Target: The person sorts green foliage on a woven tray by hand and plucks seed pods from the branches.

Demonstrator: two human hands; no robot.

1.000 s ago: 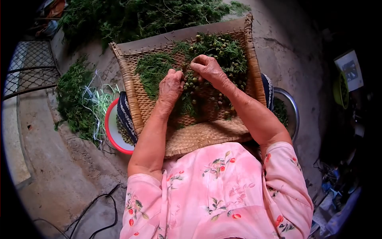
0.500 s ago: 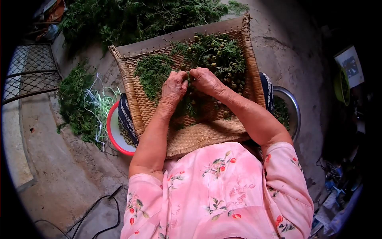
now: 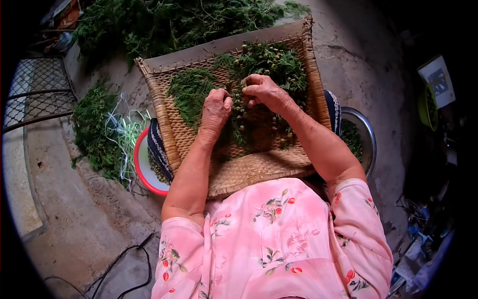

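Observation:
A woven wicker tray [image 3: 181,144] rests across the lap, holding evergreen sprigs. Feathery green sprigs without visible cones [image 3: 191,94] lie on its left side, and a darker heap of sprigs with small yellowish-green cones [image 3: 279,65] lies on the right. My left hand [image 3: 216,107] is closed in a pinch above the tray's middle; what its fingers hold is hidden. Just to the right, my right hand [image 3: 266,92] has its fingers curled together at the edge of the cone-bearing heap. Whatever is in its fingertips is too small to name. A gap separates the two hands.
A red-rimmed white basin [image 3: 144,172] with small cones stands left of the lap. On the right is a metal basin [image 3: 368,137] holding greenery. Piled evergreen branches [image 3: 174,25] lie beyond the tray. Pale plastic strands [image 3: 127,134] and a black cable [image 3: 147,254] are on the floor.
My right hand has moved slightly up and to the right, away from my left hand, and its fingers have loosened a little. My left hand has barely moved.

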